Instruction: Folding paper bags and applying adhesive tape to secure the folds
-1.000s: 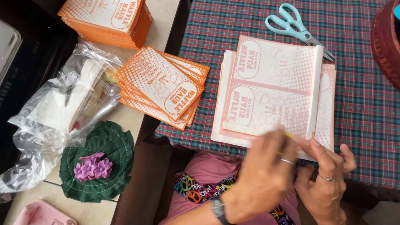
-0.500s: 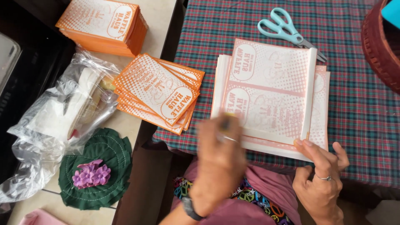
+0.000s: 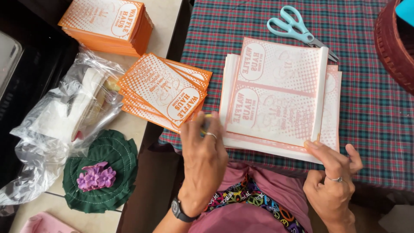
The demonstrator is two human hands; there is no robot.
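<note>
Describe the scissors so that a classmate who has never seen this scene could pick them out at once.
Start at the plaid tablecloth in red and green that covers the table. At its far edge, just beyond the stack of pale printed sheets, lie the scissors. They alone have light blue looped handles and metal blades; everything beside them is flat paper.

Left hand [image 3: 202, 162]: bare, no sleeve visible on the forearm. One plain silver-coloured ring sits on a finger. A dark wristwatch [image 3: 180, 210] with a black strap and a round case is worn at the wrist.

Right hand [image 3: 332, 190]: bare, no sleeve visible. One silver-coloured ring [image 3: 337, 179] sits on a finger.

Torso and lap: pink garment [image 3: 258, 190], with a black fabric section [image 3: 252, 200] printed in multicoloured round symbols.
</note>
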